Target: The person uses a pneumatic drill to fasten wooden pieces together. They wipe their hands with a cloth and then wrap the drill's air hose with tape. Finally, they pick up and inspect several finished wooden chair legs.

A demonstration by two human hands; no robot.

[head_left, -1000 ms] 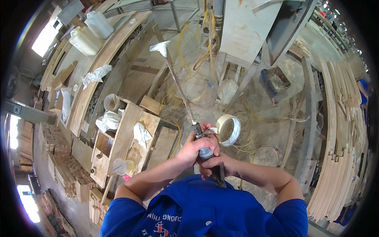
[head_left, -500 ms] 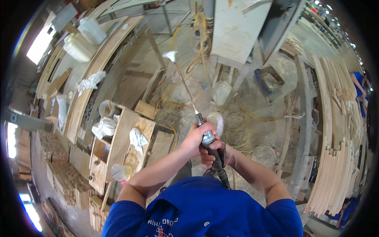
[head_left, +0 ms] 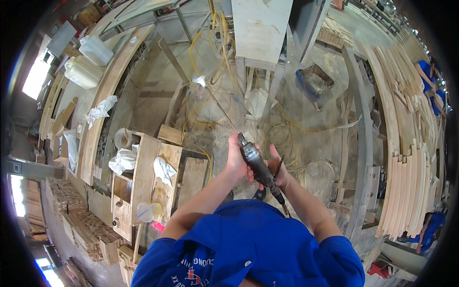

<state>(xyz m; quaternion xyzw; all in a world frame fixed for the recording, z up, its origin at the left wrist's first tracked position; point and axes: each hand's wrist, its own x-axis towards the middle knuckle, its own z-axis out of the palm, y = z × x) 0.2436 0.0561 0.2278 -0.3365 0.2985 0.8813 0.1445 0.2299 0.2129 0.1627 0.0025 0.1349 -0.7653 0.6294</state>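
Note:
A dark, cylindrical hand-held air tool [head_left: 258,165] lies slanted between my hands, its narrow metal nose pointing forward and its tail toward my shirt. My left hand [head_left: 235,161] is along its left side, with fingers curled beneath the body. My right hand [head_left: 279,173] supports it from the right; its thumb is lifted away, and a dark lever stands beside the tool near the palm. A thin rod [head_left: 218,105] with a whitish wad at its far end reaches down to my left thumb. Whether the rod joins the tool is hidden.
At left, a wooden cabinet [head_left: 146,167] bears white rags and a plastic cup. Two plastic jugs [head_left: 83,71] stand on the bench behind. Yellow hoses [head_left: 287,136] coil on the dusty floor. A blue bin [head_left: 314,80] sits ahead right; stacked wood strips [head_left: 406,191] line the right side.
My right thumb has lifted off the tool, and my left hand has shifted from its nose to its side. The pale round piece beside the tool no longer shows. The view has shifted slightly.

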